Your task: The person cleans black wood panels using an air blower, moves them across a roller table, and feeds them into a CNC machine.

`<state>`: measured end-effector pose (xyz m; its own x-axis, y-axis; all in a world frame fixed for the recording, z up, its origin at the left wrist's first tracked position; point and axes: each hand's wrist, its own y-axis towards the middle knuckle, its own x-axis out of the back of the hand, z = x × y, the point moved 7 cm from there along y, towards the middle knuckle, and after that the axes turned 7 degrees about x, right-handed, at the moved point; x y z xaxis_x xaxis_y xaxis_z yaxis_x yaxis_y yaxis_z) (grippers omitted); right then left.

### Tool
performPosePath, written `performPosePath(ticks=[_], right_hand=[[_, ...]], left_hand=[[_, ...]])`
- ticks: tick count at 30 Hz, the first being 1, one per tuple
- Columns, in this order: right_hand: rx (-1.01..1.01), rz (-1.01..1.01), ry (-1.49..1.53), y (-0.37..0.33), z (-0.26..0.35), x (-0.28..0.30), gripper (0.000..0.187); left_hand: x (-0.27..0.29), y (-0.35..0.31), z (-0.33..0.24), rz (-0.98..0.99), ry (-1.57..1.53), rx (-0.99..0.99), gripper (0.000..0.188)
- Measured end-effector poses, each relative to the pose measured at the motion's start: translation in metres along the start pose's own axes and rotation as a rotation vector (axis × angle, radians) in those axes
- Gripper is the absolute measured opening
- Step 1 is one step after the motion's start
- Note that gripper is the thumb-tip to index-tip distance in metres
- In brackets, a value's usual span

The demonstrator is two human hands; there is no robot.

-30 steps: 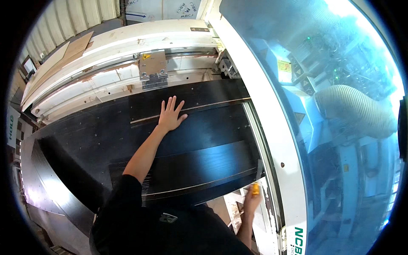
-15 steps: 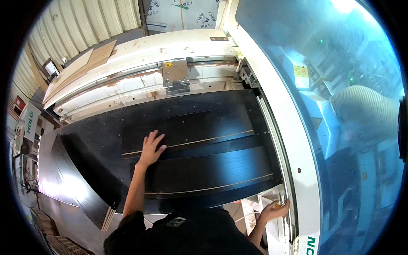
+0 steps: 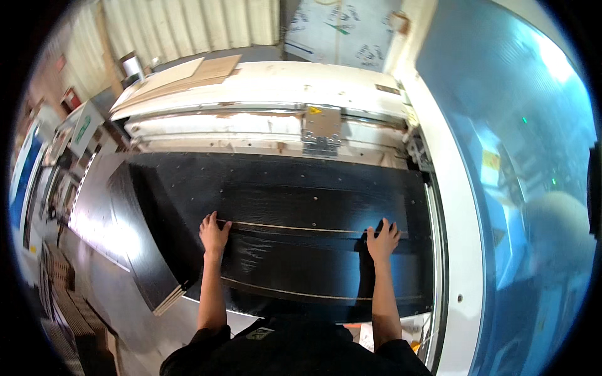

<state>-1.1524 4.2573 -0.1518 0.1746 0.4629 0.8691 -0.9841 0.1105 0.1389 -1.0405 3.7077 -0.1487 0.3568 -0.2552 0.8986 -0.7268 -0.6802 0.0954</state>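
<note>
Two long dark wood-grain panels lie one behind the other on a black machine bed (image 3: 200, 169). Pale strips run along the near edges of the far panel (image 3: 282, 203) and the near panel (image 3: 313, 269). At the far panel's left end, my left hand (image 3: 214, 234) touches its near corner, fingers stretched and thumb apart. My right hand (image 3: 384, 240) rests with spread fingers at the same panel's near edge, toward its right end. Neither hand is closed around anything that I can see. A dark shadow falls across the near panel below my right hand.
Stacked dark panels (image 3: 147, 250) lie to the left on a grey metal surface. Behind the bed, a metal carriage (image 3: 322, 128) sits on a rail beneath a white beam. Along the right stand a white machine frame (image 3: 454, 207) and a blue transparent cover (image 3: 533, 263). Thin brown boards (image 3: 188, 75) lie on the beam.
My right hand has left the rail at the right and come onto the far panel's near edge. My left hand has shifted to that panel's left end. The view has swung left.
</note>
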Motion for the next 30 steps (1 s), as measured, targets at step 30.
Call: performPosePath(ticks=[30], right_hand=[[-0.285,0.368,0.695,-0.023,0.021,-0.038,0.060]], left_hand=[[0.253,-0.048,0.111,-0.547,0.032,0.356,0.030]])
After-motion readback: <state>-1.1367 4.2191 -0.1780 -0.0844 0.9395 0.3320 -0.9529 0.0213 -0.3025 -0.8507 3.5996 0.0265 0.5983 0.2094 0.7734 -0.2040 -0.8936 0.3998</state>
